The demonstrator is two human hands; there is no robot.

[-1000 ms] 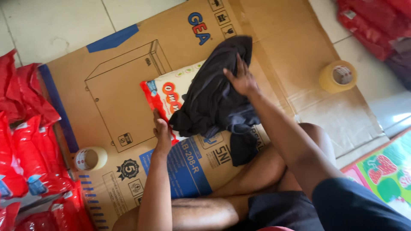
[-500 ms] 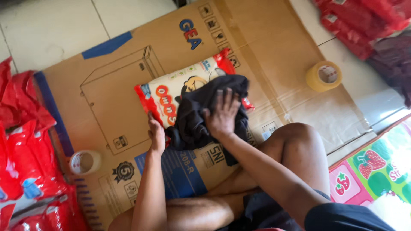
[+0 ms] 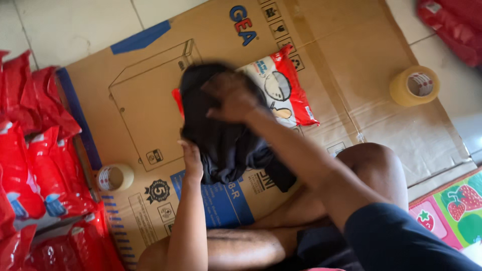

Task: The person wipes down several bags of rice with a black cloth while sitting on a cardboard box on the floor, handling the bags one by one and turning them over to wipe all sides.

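Observation:
A dark cloth garment (image 3: 228, 145) lies bunched over a red and white plastic package (image 3: 281, 90) on a flattened cardboard box (image 3: 150, 100). My right hand (image 3: 231, 98) is blurred and grips the top of the garment, pulling it over the package's left part. My left hand (image 3: 192, 159) holds the garment's lower left edge against the cardboard. Most of the package's left side is hidden under the cloth.
A roll of clear tape (image 3: 414, 85) sits at the right on the cardboard, a second roll (image 3: 115, 176) at the left. Several red plastic packages (image 3: 30, 165) are piled along the left edge, more red ones (image 3: 454, 25) top right. A strawberry-print mat (image 3: 452, 211) lies lower right.
My right hand lifted the dark garment, pressed it onto the package, then swept it left and up. My left hand stayed at the garment's lower left edge.

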